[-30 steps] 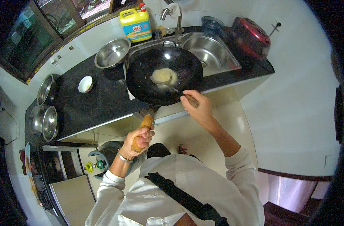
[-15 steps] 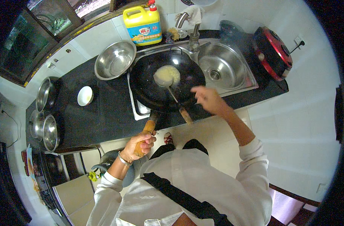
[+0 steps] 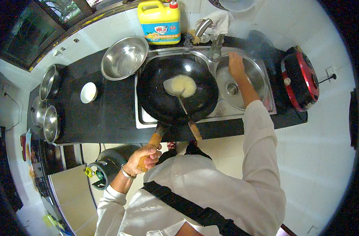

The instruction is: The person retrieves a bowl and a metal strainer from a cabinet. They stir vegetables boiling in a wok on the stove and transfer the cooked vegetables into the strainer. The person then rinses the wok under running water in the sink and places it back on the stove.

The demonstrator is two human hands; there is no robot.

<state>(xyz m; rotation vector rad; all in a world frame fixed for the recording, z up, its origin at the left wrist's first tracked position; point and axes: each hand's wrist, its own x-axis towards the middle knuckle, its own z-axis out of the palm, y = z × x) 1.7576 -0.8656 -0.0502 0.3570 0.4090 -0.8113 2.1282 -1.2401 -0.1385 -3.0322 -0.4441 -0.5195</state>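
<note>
Left hand (image 3: 145, 158) fisted, fingers curled shut; right arm stretched forward, right hand (image 3: 236, 66) fingers extended.

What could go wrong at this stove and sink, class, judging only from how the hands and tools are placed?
1. The spatula lies unheld in the wok, its handle past the counter edge; a bump could knock it off.
2. Only the left hand grips the wok handle, so the wok might tip.
3. The right hand reaches over the sink, away from the cooking batter.

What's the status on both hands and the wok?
Left hand gripping the wok handle. Right hand reaching over the sink toward the tap. Spatula lying in the wok with the food. Nothing blocking.
</note>
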